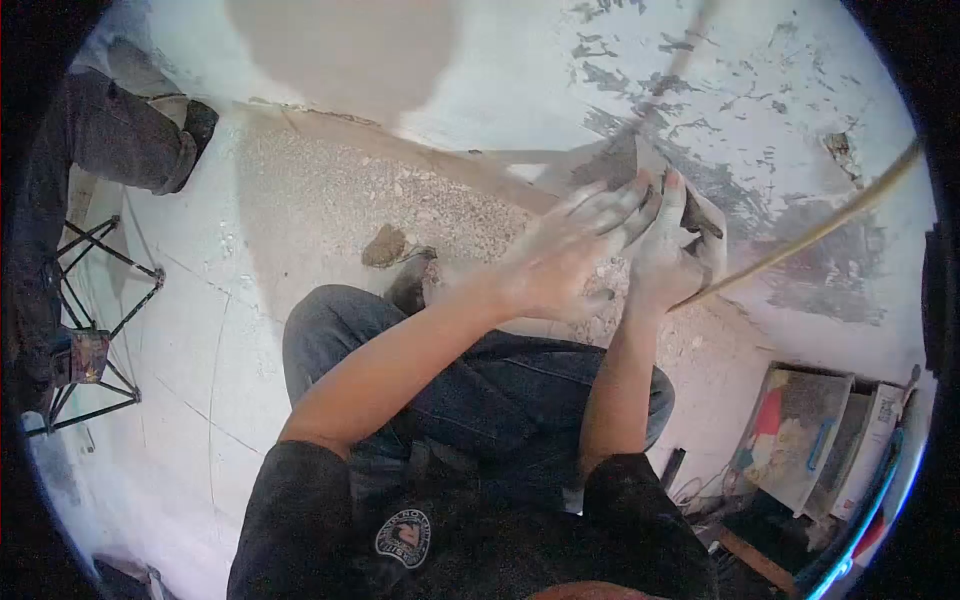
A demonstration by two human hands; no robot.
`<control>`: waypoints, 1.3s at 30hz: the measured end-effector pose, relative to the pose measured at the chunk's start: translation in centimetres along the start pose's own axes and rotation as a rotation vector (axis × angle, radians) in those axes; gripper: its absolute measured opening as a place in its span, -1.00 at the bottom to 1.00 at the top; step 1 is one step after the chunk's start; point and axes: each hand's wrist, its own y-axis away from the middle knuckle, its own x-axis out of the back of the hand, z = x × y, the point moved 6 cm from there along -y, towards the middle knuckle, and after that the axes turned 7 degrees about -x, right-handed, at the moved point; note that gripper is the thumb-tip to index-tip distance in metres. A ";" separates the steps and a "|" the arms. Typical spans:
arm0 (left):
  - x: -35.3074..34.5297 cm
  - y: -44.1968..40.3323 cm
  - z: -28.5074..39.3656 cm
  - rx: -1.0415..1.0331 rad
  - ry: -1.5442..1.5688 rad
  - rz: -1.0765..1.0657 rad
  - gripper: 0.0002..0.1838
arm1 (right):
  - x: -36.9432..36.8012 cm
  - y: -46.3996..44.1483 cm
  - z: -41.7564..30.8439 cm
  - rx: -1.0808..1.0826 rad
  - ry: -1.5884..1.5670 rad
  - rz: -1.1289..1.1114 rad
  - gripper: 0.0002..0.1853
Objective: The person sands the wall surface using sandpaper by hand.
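Note:
My right hand is closed around a flat scraper-like tool, its dark part showing between the fingers. A pale pointed edge shows above my fingertips, near the scraped wall. Just left of it, my left hand is stretched out with its fingers apart. Those fingers reach the tool and my right fingertips; the exact contact is hidden. Both hands look dusty. A thin yellowish cord or stick runs from beside my right wrist up to the right edge.
Crumbled debris covers the floor along the wall's foot. A brown lump lies near my shoe. Someone else's leg and a black folding frame are at left. A box with papers stands at lower right.

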 end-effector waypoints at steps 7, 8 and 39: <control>-0.2 0.5 -0.8 0.015 0.034 0.020 0.14 | -0.7 0.6 1.5 -0.157 -0.011 0.026 -0.94; 0.1 0.4 -0.6 0.016 0.032 0.017 0.14 | -0.6 0.4 0.9 -0.124 -0.113 0.037 -0.92; 0.0 1.1 -1.6 0.037 -0.055 -0.030 0.10 | -1.6 1.4 4.3 0.036 0.068 0.024 -0.94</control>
